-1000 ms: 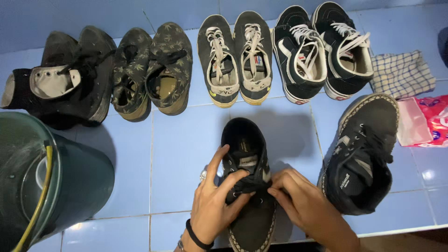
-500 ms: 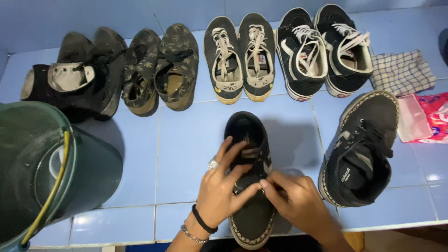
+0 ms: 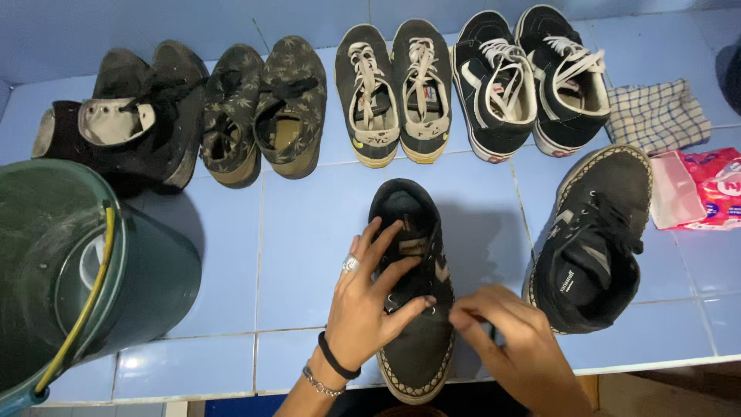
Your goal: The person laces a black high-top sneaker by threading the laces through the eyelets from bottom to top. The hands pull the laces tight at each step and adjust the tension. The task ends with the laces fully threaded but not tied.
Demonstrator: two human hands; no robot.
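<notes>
A black shoe (image 3: 413, 309) lies on the blue tiled ledge (image 3: 309, 232) at the near edge, toe toward the person, heel opening pointing away. The left hand (image 3: 370, 297) rests over the shoe's left side and lace area, fingers spread across the tongue, thumb touching the upper near mid-shoe; it steadies the shoe rather than closing round it. This hand wears a ring, a black wristband and a thin bracelet. The right hand (image 3: 505, 336) sits just beside the shoe's right edge, fingertips pinched together at the lace area; whether a lace lies between them cannot be told.

To the right, near but apart, lies the matching black shoe (image 3: 590, 239), laces fastened, angled slightly. Beyond it, at the right edge, a pink packet (image 3: 698, 189) lies beside a checked cloth (image 3: 656, 116).

Along the far side of the ledge stands a row of four pairs, heels toward the person: black high-tops with white laces (image 3: 529, 77), dark low shoes with cream laces (image 3: 394, 93), olive patterned shoes (image 3: 262, 108), and worn dark boots (image 3: 123, 116), one of which is tipped on its side.

At lower left a dark green bucket (image 3: 69, 278) with a yellow hose (image 3: 89, 301) running into it stands on the ledge.
</notes>
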